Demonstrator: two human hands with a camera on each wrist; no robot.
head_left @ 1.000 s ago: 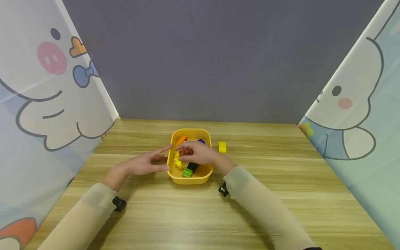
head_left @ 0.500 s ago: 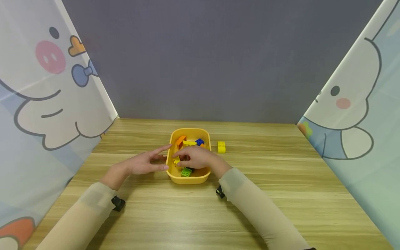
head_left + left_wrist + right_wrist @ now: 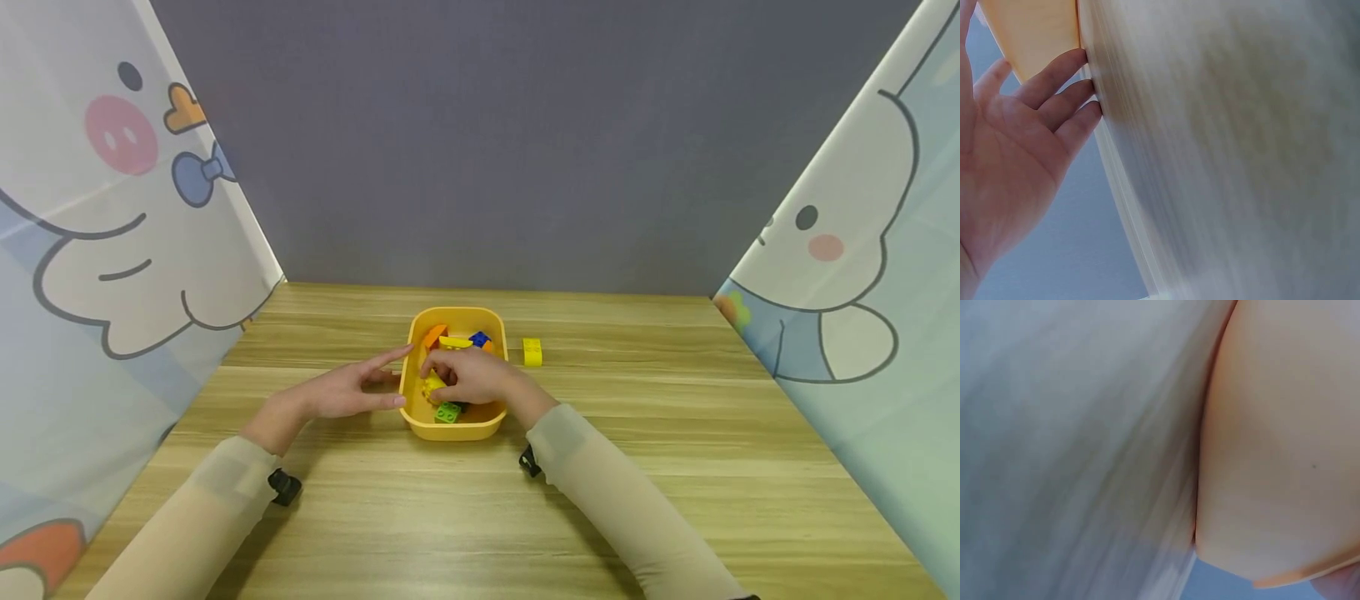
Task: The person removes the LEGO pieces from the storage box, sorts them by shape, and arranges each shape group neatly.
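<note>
A yellow plastic bin [image 3: 453,432] of toy building bricks stands on the table in the head view. My right hand [image 3: 474,377] reaches in over its right side, thumb and forefinger pinching a yellow brick [image 3: 432,386] with studs. Below that hand lies a green brick [image 3: 447,412], partly overlapping a dark piece. Toward the far end are an orange piece [image 3: 435,336], a yellow curved brick [image 3: 454,342] and a blue brick [image 3: 480,339]. My left hand [image 3: 348,392] touches the bin's left rim with extended forefinger and thumb; its other fingertips rest near the tabletop in the left wrist view.
A yellow brick [image 3: 532,352] stands alone on the wooden table [image 3: 660,400], just right of the bin. A grey panel [image 3: 495,150] closes off the back, with cartoon-printed panels on both sides. The right wrist view shows mostly the bin's outer wall [image 3: 1279,444].
My right hand has lowered into the bin, and its thumb and forefinger have come together on the yellow brick, which has turned slightly. My left hand stays at the rim.
</note>
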